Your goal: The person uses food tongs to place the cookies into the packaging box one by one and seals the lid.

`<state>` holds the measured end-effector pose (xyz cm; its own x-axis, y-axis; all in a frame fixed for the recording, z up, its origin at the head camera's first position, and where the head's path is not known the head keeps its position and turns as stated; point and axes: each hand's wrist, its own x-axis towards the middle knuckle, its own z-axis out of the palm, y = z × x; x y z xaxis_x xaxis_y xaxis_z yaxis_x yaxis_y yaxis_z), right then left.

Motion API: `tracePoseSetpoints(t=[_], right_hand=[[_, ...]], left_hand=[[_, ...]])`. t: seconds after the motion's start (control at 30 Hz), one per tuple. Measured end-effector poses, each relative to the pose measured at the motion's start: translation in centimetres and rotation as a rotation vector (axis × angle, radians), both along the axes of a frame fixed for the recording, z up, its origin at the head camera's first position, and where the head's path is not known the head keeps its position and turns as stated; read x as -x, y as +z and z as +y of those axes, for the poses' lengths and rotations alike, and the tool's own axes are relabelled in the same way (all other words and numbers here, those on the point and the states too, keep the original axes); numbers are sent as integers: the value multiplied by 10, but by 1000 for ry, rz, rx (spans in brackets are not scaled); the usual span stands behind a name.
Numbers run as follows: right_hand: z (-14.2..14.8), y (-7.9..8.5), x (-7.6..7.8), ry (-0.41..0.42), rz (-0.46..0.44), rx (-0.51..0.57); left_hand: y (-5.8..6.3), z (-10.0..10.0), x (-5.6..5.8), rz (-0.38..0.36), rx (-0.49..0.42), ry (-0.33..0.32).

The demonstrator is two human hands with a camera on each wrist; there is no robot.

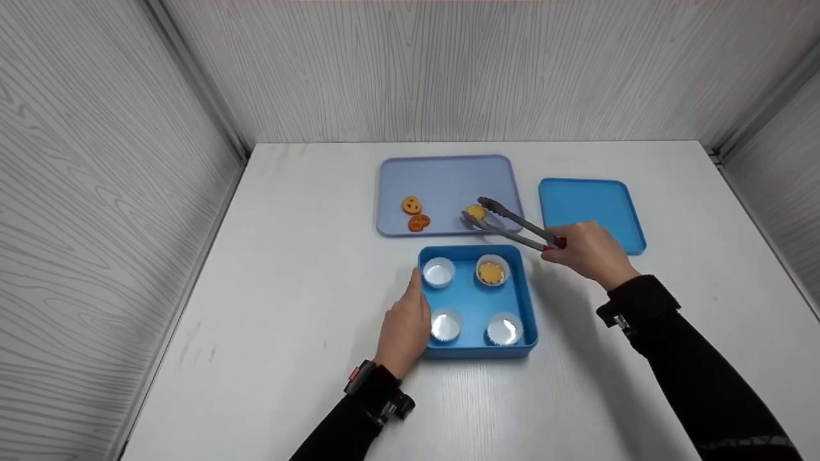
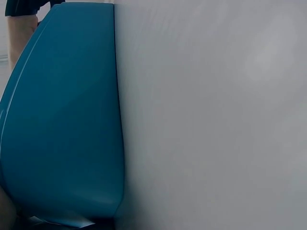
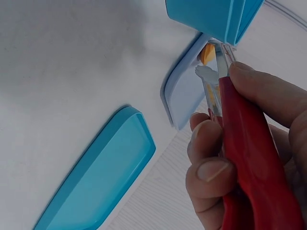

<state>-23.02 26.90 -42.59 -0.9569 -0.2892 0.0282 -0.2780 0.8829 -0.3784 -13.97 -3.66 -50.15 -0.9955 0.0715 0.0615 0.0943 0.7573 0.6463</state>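
Head: right fingers [image 1: 556,256] around tongs [image 1: 523,221]; left hand [image 1: 405,326] against box [image 1: 473,299]

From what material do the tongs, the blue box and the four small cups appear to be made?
Tongs: apparently grey metal with a dull sheen; the red grips, smooth and slightly shiny, may be plastic or rubber. Blue box: probably moulded plastic, smooth with rounded corners. Small cups: white, thin-walled, with fluted rims; paper or plastic, I cannot tell.

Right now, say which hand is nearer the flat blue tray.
The right hand, by the near left corner of the flat blue tray; the left hand is farther, at the left side of the blue box.
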Motion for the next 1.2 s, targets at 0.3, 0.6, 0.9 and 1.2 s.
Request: tracePoseSetpoints(t=[0.3, 0.6, 0.9, 1.2], right_hand=[[-1, 3, -4, 11, -12, 16], [1, 0, -6, 9, 24, 34], [4, 0, -7, 12, 24, 12], [15, 6, -17, 43, 102, -53]], left_hand=[[-1, 0, 0, 39, -8, -4], [0, 0, -1, 22, -14, -4], [1, 0, 0, -4, -11, 1], [0, 1, 0, 2, -24, 2]])
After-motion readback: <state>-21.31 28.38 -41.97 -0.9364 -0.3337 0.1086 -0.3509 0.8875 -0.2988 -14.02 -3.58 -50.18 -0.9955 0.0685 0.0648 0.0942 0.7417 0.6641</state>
